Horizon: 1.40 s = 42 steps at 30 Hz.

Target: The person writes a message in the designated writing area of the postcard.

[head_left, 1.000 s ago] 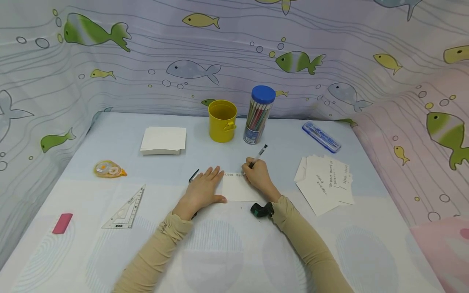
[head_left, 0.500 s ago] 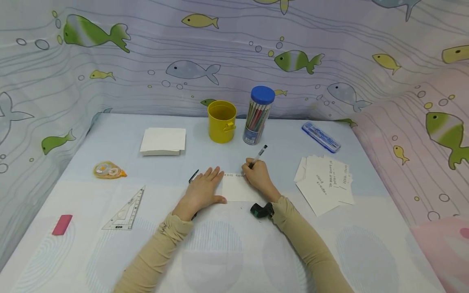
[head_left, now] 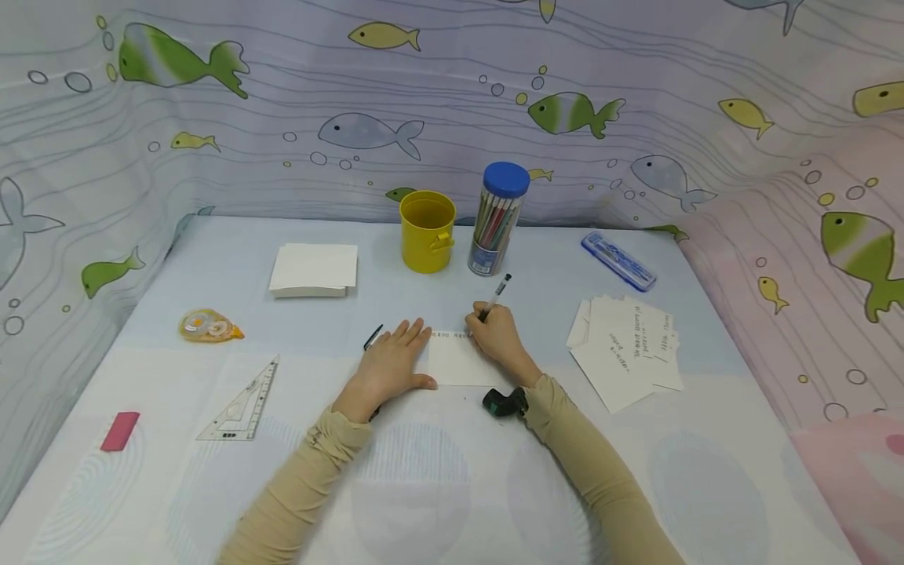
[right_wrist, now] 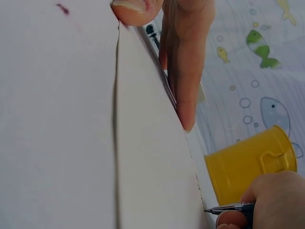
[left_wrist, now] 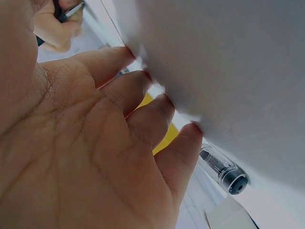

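In the head view my left hand (head_left: 392, 361) lies flat with spread fingers over the left end of a white card (head_left: 455, 365). A row of small handwriting runs along the card's far edge. My right hand (head_left: 497, 337) grips a pen (head_left: 500, 289) upright and tilted, between curled fingers and thumb. The pen's metal tip (right_wrist: 228, 207) meets the end of that writing in the right wrist view. Just beyond the left fingers lies a pen cap (head_left: 373, 337), its clear body (left_wrist: 221, 169) showing in the left wrist view.
Behind stand a yellow bucket (head_left: 427, 235) and a blue-lidded pencil jar (head_left: 497, 224). Blank cards (head_left: 314, 268) are stacked left; written cards (head_left: 628, 353) and a blue case (head_left: 619, 261) lie right. Correction tape (head_left: 209, 326), a triangle ruler (head_left: 243, 404) and a pink eraser (head_left: 121, 431) lie left.
The upper end of the pen has tipped slightly left as my right hand stays over the card's far edge. My left hand keeps its place, and the head view shifts a little.
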Available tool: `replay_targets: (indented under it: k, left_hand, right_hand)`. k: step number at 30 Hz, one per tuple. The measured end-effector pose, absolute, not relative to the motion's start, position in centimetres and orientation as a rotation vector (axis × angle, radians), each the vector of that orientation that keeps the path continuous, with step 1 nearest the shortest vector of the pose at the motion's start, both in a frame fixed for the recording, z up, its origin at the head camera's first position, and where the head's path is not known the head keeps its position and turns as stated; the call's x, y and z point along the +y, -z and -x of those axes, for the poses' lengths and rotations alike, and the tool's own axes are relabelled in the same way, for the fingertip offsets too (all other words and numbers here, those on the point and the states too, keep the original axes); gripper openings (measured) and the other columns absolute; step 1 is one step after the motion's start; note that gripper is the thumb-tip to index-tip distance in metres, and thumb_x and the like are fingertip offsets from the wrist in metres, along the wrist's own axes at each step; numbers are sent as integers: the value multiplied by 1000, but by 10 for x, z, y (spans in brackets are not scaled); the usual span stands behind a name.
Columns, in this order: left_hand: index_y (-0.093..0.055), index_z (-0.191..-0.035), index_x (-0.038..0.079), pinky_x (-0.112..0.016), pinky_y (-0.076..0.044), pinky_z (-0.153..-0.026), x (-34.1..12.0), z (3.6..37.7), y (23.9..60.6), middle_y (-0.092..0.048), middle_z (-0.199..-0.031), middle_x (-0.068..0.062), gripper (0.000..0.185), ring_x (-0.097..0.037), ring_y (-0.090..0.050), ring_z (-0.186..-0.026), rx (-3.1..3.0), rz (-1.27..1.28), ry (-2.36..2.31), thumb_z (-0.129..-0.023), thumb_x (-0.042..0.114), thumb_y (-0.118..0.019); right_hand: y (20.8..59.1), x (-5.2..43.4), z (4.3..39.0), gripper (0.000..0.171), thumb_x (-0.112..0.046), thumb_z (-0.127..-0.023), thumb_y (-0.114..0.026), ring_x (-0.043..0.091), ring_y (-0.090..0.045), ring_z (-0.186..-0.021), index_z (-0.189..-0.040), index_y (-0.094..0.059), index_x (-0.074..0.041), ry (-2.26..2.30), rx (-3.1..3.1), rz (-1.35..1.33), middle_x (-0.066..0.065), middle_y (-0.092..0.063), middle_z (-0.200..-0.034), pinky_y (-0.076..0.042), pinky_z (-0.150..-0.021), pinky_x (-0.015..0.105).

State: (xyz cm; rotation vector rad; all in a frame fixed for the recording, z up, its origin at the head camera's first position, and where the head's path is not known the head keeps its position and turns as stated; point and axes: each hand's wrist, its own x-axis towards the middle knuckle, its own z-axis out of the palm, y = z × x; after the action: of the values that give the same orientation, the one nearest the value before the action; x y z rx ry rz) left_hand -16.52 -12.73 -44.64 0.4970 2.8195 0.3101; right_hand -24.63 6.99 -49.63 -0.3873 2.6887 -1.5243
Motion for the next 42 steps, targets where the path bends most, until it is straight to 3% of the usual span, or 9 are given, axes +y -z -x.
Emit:
replay_targets:
  k: [10,34,42]
  left_hand:
    - [-33,-150,3,-54,-30,-116,-127,164,448,-27,-159,-17,92,-37,-26,-147,2804,-490,-336,-81,52,-69]
    - [-33,-150,3,-54,-29,-117,-129,165,446,-26,-159,-17,91,-37,-25,-147,2818,-483,-330,-81,51,-69]
    - [-33,-150,3,-54,-29,-117,-128,166,448,-26,-159,-17,92,-37,-25,-147,2823,-487,-343,-81,51,-69]
  right_hand:
    - [497,70,245,38,-4,-88,-48,7,-30,-36,-56,-29,-15,1523,2654,397,-6,-30,-43,-21,-38,20]
    - [493,69,244,39,-1,-89,-48,-3,-24,-32,-57,-30,-14,1599,2631,428,-6,-31,-43,-18,-37,19]
    - [497,70,247,38,-3,-87,-47,4,-22,-36,-56,-28,-15,1612,2637,401,-8,-28,-43,-18,-37,20]
